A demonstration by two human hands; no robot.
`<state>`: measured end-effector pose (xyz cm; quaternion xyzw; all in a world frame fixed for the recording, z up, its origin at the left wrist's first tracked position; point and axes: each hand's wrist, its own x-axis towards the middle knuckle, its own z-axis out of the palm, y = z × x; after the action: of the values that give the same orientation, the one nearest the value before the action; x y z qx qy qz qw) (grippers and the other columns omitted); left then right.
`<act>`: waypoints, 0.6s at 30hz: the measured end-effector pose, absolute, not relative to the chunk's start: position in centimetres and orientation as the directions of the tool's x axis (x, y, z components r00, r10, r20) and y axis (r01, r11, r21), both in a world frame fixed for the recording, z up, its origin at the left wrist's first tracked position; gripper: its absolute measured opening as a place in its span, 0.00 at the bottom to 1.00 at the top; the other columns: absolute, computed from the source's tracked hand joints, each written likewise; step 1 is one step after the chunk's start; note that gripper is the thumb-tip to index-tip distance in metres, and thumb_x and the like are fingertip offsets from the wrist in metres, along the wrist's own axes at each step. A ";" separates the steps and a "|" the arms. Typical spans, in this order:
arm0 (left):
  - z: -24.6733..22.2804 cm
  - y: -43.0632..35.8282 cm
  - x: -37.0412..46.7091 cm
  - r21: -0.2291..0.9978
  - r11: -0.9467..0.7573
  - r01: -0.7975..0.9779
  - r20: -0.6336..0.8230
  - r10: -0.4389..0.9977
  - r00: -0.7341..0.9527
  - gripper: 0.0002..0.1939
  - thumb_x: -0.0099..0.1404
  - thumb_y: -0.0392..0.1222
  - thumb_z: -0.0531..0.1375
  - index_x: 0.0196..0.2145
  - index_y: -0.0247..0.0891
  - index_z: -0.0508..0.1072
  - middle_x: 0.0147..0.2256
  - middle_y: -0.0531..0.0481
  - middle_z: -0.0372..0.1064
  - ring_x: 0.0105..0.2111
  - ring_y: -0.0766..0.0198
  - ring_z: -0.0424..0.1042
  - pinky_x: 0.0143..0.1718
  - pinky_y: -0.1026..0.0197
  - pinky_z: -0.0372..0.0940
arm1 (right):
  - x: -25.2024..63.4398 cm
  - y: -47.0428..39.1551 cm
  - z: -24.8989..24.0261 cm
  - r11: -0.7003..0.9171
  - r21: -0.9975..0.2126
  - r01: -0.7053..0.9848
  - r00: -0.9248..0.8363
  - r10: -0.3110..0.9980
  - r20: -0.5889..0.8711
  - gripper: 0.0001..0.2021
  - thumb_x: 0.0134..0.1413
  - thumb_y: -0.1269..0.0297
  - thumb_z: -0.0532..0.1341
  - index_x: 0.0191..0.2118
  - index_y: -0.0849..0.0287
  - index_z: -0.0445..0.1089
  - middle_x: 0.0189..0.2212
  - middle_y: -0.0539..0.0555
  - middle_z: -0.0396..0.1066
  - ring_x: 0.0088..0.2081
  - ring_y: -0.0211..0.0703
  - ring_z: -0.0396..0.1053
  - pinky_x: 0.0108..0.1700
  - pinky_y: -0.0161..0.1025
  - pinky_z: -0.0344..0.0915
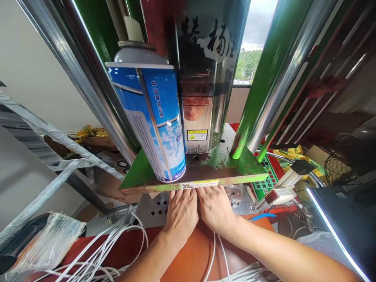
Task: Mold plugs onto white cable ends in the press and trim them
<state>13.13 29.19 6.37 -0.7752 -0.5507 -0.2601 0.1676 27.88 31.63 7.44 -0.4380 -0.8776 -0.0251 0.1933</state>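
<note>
My left hand (182, 211) and my right hand (216, 207) reach side by side, palms down, beneath the front edge of a green machine plate (235, 174). Both sets of fingers are close together, and their tips are hidden under the plate, above a metal mould plate with holes (151, 209). Whatever the fingers press or pinch is out of sight. Two thin white cables (214, 250) come out below my right hand and run toward me. A blue spray can (149, 121) stands on the green plate, above and left of my hands.
Green posts (264, 78) and chrome rods rise around the plate. Bundled white cables (108, 250) lie on the orange-red table (188, 262). A wrapped metal frame (58, 133) stands left. At right are a green button panel (267, 178) and a dark screen (343, 219) with a bright edge.
</note>
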 end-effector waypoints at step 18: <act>7.3 21.4 5.8 0.387 -0.385 0.838 0.511 0.846 0.152 0.27 0.78 0.48 0.50 0.72 0.49 0.60 0.71 0.46 0.61 0.68 0.50 0.64 0.64 0.47 0.68 | 38.9 22.5 5.8 0.662 -0.102 0.742 -0.519 0.665 0.538 0.28 0.75 0.61 0.50 0.75 0.62 0.52 0.71 0.62 0.59 0.72 0.51 0.57 0.69 0.51 0.60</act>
<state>5.75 21.45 7.25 -0.7590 -0.5547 -0.3408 -0.0057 38.86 22.46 5.75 -0.4049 -0.8686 -0.0701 0.2769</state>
